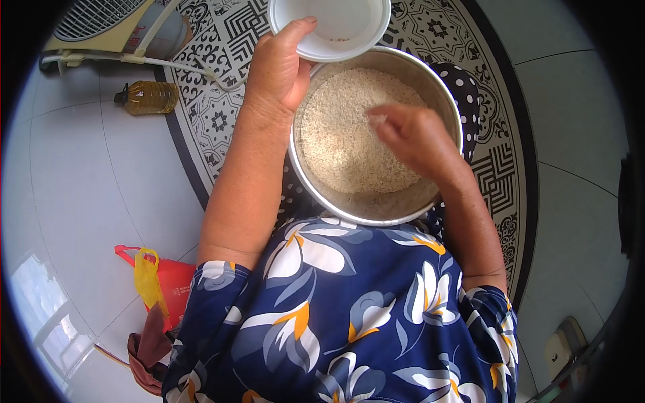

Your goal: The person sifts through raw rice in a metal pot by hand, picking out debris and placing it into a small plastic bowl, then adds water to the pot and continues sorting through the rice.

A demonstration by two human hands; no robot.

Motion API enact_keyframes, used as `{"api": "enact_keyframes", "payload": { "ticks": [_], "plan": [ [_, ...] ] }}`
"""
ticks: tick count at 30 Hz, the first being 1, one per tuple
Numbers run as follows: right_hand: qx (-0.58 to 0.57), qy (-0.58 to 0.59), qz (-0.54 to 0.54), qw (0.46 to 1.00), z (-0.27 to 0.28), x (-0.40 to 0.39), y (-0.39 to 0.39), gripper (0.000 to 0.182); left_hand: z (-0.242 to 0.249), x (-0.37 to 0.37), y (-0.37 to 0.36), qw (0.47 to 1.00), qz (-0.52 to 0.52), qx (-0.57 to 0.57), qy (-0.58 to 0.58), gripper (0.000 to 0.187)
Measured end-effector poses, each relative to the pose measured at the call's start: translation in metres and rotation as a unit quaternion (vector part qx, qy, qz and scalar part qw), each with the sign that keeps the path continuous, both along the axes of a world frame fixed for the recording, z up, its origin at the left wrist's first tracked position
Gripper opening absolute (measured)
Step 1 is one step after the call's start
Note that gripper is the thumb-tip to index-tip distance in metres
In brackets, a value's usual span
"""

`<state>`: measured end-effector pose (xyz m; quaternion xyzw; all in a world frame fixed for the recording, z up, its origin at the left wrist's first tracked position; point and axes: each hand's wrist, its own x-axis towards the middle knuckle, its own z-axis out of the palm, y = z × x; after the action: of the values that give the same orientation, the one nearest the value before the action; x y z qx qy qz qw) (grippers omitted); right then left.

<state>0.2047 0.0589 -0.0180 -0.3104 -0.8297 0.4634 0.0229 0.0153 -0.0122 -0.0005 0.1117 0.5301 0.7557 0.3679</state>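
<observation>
My left hand (pixel 279 70) grips the rim of a white bowl (pixel 332 20), thumb over the edge. A few small brown specks lie in the bowl near its lower side. Below it, a round metal pot (pixel 369 207) rests on my lap, holding a broad bed of pale rice grains (pixel 346 148). Over the right half of the pot hovers my right hand (pixel 413 134), its fingers drawn together in a pinch and slightly blurred. Whatever sits between those fingertips is too small to make out.
A black-and-white patterned mat (pixel 218 121) lies under me on pale floor tiles. To the left are a bottle of yellow-brown liquid (pixel 152 98), a fan (pixel 101 27) with a white cord, and a red bag (pixel 175 285) with a yellow bag (pixel 148 275).
</observation>
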Motion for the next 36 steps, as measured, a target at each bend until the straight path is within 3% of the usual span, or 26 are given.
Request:
{"api": "enact_keyframes", "payload": {
  "ticks": [2,3,5,8,15,17,18,21,22,25,28,36],
  "plan": [
    [0.030,-0.053,0.241,0.969,-0.005,0.002,-0.004,0.021,-0.001,-0.001,0.000,1.000,-0.004,-0.005,0.002,0.036],
    [0.031,-0.052,0.241,0.969,-0.005,0.002,-0.007,0.021,-0.001,-0.001,-0.001,1.000,-0.006,-0.014,0.001,0.036],
    [0.039,-0.147,0.417,0.896,-0.005,0.000,-0.013,0.023,-0.001,0.000,-0.001,1.000,-0.004,-0.008,0.004,0.037],
    [-0.048,-0.187,0.474,0.859,-0.013,0.000,-0.019,0.026,0.009,0.006,-0.002,1.000,-0.016,0.001,-0.003,0.037],
    [-0.061,-0.157,0.539,0.825,-0.039,-0.002,-0.028,0.042,0.016,0.012,-0.004,1.000,-0.028,0.011,-0.006,0.037],
    [-0.038,0.024,0.426,0.904,-0.041,0.003,-0.027,0.048,0.008,0.007,-0.001,1.000,-0.010,0.010,-0.008,0.038],
    [-0.038,0.024,0.428,0.903,-0.036,0.001,-0.025,0.048,0.007,0.004,0.000,1.000,0.009,0.008,-0.010,0.038],
    [-0.044,0.024,0.259,0.965,-0.014,-0.005,-0.015,0.053,0.017,0.011,-0.004,0.999,-0.028,0.012,-0.010,0.038],
    [-0.045,0.025,0.258,0.965,-0.019,-0.006,-0.012,0.053,0.016,0.010,-0.004,0.999,-0.028,0.011,-0.010,0.038],
    [-0.111,0.097,0.035,0.988,-0.025,-0.004,-0.001,0.042,0.010,0.006,-0.002,0.999,-0.026,0.012,-0.023,0.038],
    [-0.142,0.107,-0.041,0.983,-0.022,0.000,0.009,0.037,0.010,0.006,0.000,1.000,-0.015,0.008,-0.026,0.037],
    [0.012,0.032,-0.048,0.998,-0.026,0.000,0.009,0.035,0.012,0.008,-0.002,0.999,-0.008,0.009,-0.035,0.038]
  ]
}}
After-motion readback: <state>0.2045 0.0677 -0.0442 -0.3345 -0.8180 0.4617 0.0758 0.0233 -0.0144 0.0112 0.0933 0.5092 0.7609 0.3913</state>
